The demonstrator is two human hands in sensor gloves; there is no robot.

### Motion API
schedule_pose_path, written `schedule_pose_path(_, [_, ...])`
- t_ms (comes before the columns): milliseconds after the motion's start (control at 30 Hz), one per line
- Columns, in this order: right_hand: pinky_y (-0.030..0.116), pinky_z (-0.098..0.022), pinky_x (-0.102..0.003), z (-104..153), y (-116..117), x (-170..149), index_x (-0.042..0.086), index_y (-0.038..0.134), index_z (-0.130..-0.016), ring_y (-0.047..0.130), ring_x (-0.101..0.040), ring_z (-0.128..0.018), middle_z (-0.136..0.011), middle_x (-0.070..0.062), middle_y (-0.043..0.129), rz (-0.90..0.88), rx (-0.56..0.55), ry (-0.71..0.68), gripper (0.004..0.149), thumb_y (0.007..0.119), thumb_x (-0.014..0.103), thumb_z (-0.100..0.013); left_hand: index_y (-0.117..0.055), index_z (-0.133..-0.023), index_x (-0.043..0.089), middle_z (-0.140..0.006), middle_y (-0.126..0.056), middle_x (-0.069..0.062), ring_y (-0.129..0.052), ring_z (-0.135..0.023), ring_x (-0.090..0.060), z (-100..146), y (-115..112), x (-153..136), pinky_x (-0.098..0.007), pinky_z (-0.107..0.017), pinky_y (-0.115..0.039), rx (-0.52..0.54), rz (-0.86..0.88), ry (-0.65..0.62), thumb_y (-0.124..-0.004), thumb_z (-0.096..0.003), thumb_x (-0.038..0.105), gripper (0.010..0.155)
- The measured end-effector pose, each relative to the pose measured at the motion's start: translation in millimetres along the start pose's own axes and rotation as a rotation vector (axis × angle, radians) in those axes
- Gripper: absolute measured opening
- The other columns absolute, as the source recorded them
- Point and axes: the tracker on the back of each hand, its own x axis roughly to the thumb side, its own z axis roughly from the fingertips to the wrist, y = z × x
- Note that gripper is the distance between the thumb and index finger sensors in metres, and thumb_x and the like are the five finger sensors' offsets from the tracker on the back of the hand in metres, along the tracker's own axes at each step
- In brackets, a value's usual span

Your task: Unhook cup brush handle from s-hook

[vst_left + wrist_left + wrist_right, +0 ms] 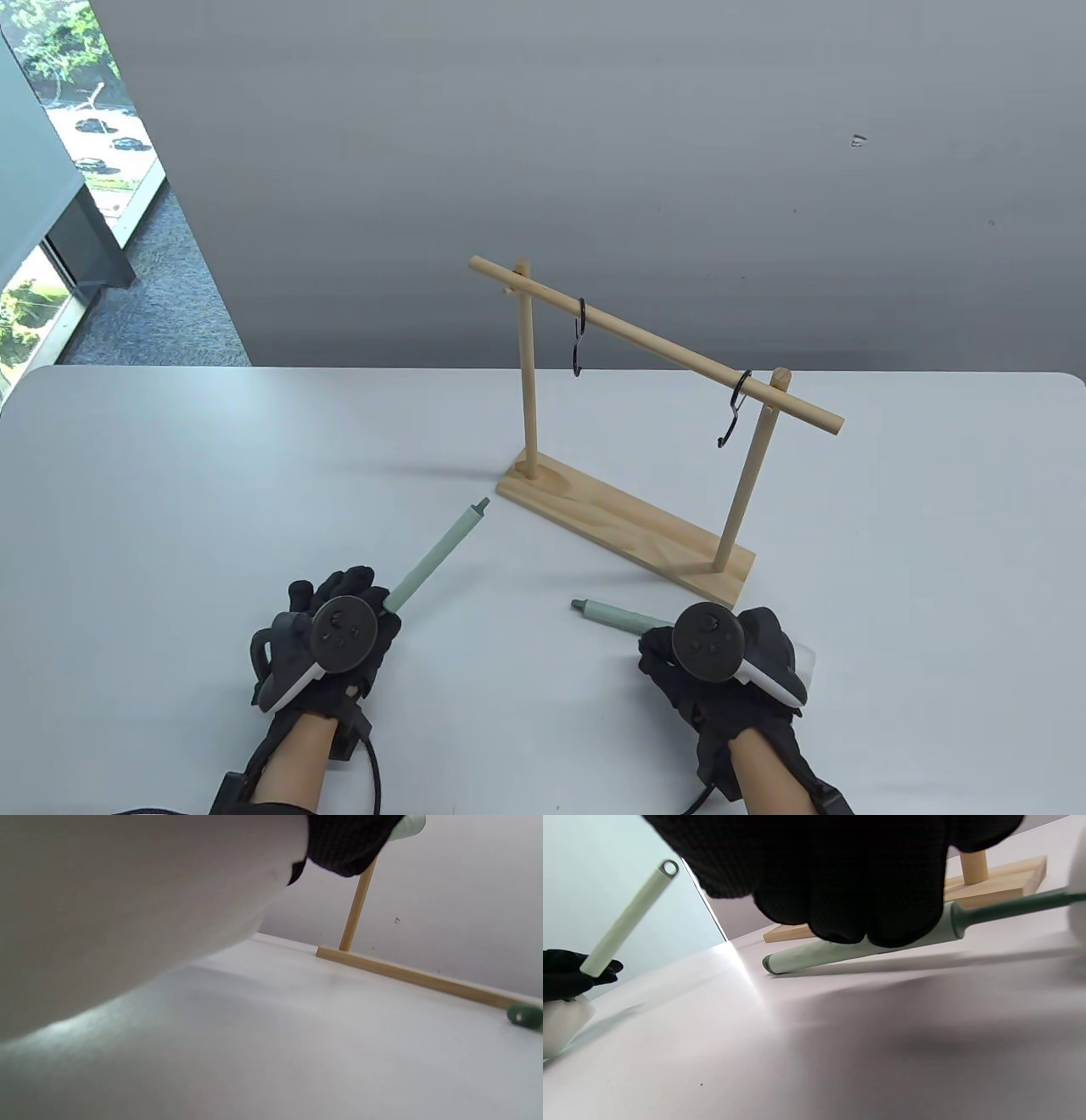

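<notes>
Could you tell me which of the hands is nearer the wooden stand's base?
Right. The right hand sits just below the base's near corner; the left hand is farther off to its left.

Left hand [327, 645] low at table, fingers curled — right hand [721, 658] likewise, knuckles up.

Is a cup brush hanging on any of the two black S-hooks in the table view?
No: both S-hooks hang bare on the wooden rail, and each hand holds a cup brush handle.
</notes>
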Motion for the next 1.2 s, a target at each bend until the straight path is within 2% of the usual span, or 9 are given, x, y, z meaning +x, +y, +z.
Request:
schedule_pose_path(67, [0.05, -0.06, -0.068, 0.1, 0.3, -0.2, 0.006, 0.077, -0.086, 0.09, -0.046, -0.07, -0.081, -0.024, 0.086, 0.0, 0.0, 0.001, 0.045, 0.073, 0.03, -0.048, -0.08, -0.082, 0.016, -0.103, -0.071, -0.015, -0.075, -0.095, -0.046, -2.7, -4.1, 5.8, -0.067, -0.069, -0.044, -0.046, -0.097, -0.011, -0.078, -0.0412, 0.041, 0.048])
schedule_pose_path(200, [0.051, -0.06, -0.068, 0.8, 0.3, -0.3, 0.006, 0.077, -0.085, 0.09, -0.046, -0.07, -0.081, -0.023, 0.086, -0.004, 0.001, 0.003, 0.045, 0.072, 0.03, -0.048, -0.079, -0.082, 0.016, -0.103, -0.07, -0.015, -0.075, -0.095, -0.045, -4.8, -7.5, 10.3, -0.066, -0.069, -0.044, -0.065, -0.132, -0.016, -0.077, -0.0415, 0.041, 0.048])
schedule_pose_path(533, [0.051, -0.06, -0.068, 1.9, 0.6, -0.2, 0.006, 0.077, -0.085, 0.09, -0.046, -0.07, -0.081, -0.023, 0.086, -0.003, 0.015, 0.014, 0.045, 0.072, 0.03, -0.048, -0.077, -0.084, 0.016, -0.104, -0.068, -0.015, -0.073, -0.096, -0.046, -5.6, -8.3, 0.2, -0.066, -0.069, -0.044, -0.093, -0.081, 0.036, -0.075, -0.043, 0.041, 0.048])
schedule_pose_path(1200, [0.05, -0.06, -0.068, 2.2, 0.2, 0.0, 0.006, 0.077, -0.086, 0.09, -0.047, -0.07, -0.081, -0.024, 0.086, 0.0, 0.024, 0.019, 0.045, 0.072, 0.03, -0.048, -0.078, -0.085, 0.016, -0.105, -0.068, -0.016, -0.071, -0.096, -0.047, -3.8, -6.2, -1.8, -0.066, -0.07, -0.044, -0.121, -0.129, 0.04, -0.074, -0.0433, 0.04, 0.048])
